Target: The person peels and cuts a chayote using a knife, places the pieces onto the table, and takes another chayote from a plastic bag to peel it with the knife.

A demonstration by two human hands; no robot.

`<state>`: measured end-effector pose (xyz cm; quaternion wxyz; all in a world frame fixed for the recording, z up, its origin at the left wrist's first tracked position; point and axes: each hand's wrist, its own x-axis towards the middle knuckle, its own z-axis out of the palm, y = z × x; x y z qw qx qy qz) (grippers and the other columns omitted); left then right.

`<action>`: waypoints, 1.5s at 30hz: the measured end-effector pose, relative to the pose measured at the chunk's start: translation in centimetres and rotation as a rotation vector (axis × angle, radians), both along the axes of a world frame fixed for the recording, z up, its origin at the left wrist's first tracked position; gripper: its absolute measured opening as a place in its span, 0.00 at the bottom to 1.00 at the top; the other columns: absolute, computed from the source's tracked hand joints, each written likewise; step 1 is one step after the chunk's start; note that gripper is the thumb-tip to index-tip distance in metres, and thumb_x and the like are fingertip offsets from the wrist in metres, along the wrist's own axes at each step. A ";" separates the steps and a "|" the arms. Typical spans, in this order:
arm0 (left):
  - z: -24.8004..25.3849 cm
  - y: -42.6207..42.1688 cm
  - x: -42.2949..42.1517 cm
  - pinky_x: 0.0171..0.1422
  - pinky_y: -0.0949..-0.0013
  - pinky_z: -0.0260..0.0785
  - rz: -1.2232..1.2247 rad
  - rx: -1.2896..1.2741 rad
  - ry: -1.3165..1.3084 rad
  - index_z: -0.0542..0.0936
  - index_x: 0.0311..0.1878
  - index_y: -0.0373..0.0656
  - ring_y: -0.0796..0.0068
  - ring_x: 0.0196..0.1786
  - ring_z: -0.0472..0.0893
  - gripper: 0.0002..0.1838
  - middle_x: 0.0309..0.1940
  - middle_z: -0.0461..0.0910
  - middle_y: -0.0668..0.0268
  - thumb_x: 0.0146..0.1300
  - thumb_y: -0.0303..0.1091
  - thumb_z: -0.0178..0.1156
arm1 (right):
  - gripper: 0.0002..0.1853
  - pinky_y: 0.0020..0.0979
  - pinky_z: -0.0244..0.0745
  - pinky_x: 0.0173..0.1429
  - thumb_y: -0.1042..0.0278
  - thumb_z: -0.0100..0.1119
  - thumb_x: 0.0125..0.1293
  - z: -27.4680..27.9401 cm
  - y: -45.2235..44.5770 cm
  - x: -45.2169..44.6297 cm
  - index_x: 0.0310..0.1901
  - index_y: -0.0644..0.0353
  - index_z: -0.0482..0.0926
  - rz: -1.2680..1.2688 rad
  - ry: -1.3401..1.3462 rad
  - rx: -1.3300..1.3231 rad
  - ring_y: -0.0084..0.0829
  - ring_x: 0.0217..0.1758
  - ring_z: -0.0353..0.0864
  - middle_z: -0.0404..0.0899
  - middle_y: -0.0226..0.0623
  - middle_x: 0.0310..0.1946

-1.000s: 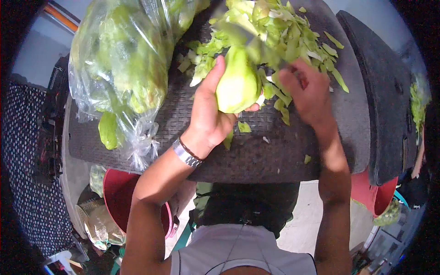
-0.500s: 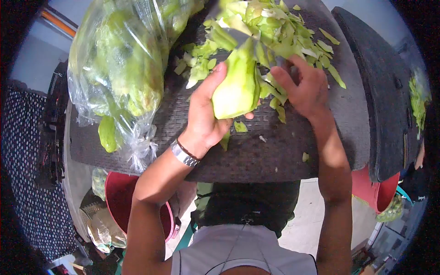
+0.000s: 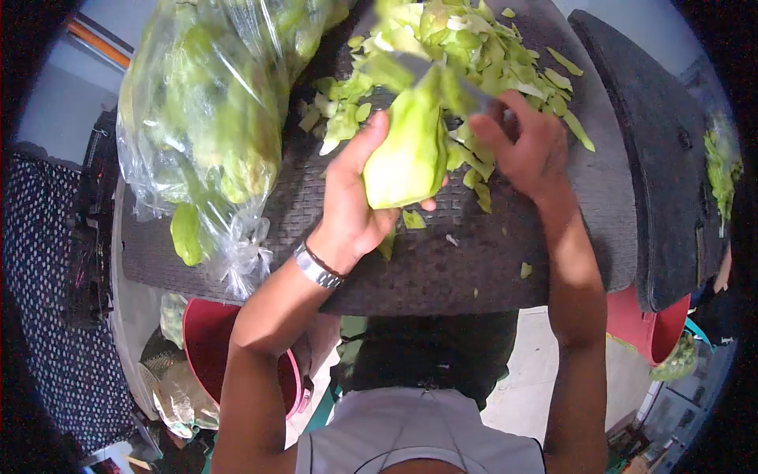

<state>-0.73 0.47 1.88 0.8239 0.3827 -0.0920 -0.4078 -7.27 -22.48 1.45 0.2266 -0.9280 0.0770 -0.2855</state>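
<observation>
A pear-shaped, pale green peeled fruit (image 3: pixel 404 154) rests in my left hand (image 3: pixel 351 186), its blunt end toward me. The thumb lies along its left side and fingertips show beneath the right edge. My right hand (image 3: pixel 527 146) is closed round the handle of a knife (image 3: pixel 479 96), most of which the fingers hide. Its blurred grey blade reaches left across the fruit's narrow far end. Behind the fruit lies a heap of green and whitish peelings (image 3: pixel 474 47), with loose strips scattered around it on the dark woven-textured tabletop (image 3: pixel 426 276).
At the left of the table sits a clear plastic bag (image 3: pixel 209 118) full of green fruits, beside a single green fruit (image 3: pixel 186 234). Below the table edge are a red bin (image 3: pixel 209 340) at left and another red bin (image 3: pixel 651 332) at right. A dark board (image 3: pixel 651 166) stands beyond the right edge.
The knife blade has shifted slightly over the fruit's far end, and my right hand has moved a little with it. My left hand keeps its hold, the fruit dipping slightly toward me.
</observation>
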 end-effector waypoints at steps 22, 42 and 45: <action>-0.4 -0.5 0.8 0.55 0.54 0.83 0.119 0.015 0.123 0.78 0.64 0.42 0.64 0.52 0.87 0.29 0.52 0.86 0.60 0.78 0.58 0.54 | 0.42 0.25 0.54 0.11 0.17 0.32 0.73 2.0 0.1 -0.8 0.38 0.57 0.72 0.576 0.503 1.924 0.15 0.06 0.52 0.55 0.15 0.11; -0.8 0.1 0.9 0.59 0.55 0.80 -0.007 -0.064 0.224 0.81 0.56 0.38 0.59 0.49 0.87 0.39 0.47 0.87 0.55 0.75 0.71 0.47 | 0.31 0.33 0.78 0.29 0.39 0.82 0.51 1.5 7.3 -2.8 0.35 0.55 0.72 0.345 0.057 0.025 0.30 0.21 0.83 0.78 0.26 0.19; -1.1 -0.3 0.9 0.57 0.56 0.81 0.033 -0.050 0.244 0.81 0.55 0.37 0.59 0.48 0.87 0.40 0.45 0.87 0.55 0.75 0.71 0.46 | 0.32 0.32 0.78 0.28 0.38 0.81 0.51 1.5 7.3 -2.7 0.34 0.55 0.72 0.343 0.034 0.026 0.30 0.21 0.83 0.78 0.25 0.18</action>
